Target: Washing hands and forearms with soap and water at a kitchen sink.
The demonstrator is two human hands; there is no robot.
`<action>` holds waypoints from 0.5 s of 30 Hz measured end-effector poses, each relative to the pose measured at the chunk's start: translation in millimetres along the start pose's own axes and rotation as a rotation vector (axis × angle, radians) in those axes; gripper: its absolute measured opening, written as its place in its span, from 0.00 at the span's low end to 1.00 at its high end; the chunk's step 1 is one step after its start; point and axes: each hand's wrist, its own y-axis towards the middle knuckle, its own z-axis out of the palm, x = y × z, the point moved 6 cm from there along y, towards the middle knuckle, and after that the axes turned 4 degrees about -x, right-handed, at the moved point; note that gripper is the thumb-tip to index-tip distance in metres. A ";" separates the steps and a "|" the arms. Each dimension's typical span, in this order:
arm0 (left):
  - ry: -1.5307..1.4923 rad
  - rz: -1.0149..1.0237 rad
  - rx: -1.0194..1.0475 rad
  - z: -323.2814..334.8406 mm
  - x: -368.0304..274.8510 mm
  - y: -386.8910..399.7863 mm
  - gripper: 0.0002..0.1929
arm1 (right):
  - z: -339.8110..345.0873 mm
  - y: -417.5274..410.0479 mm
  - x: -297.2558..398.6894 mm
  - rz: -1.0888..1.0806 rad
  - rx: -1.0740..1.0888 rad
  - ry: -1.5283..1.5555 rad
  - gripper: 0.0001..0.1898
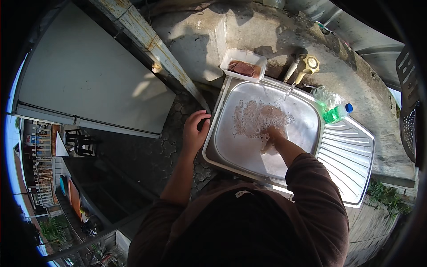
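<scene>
My right hand (274,133) reaches down into a stainless steel sink basin (233,157). Its fingers are partly hidden by brownish, foamy water (257,115), so whether they grip anything does not show. Water runs from a tap with a yellowish knob (311,64) into the basin's far side. My left hand (196,128) hovers by the sink's left rim, thumb and fingers apart, with nothing in it. On the sink's back left corner stands a white plastic tub (259,60). Inside it, a dark reddish-brown slab (243,68) lies in brownish liquid.
A bottle of green liquid with a blue cap (336,113) lies beside a clear plastic bag (325,95) by the ribbed drainboard (347,150). Behind the sink runs a concrete ledge (353,80). A rusty metal post (160,50) and a pale panel (90,73) stand left.
</scene>
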 end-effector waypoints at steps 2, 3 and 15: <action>-0.026 -0.004 0.004 -0.3 -0.4 1.1 0.07 | 31.5 11.2 -52.8 0.641 -0.041 0.907 0.18; -0.040 -0.015 0.000 -1.1 2.4 0.7 0.07 | 33.3 11.2 -50.3 0.640 -0.038 0.906 0.18; -0.032 -0.011 0.001 -1.7 7.8 -5.3 0.08 | -3.0 18.1 -6.4 0.055 -0.030 -0.396 0.14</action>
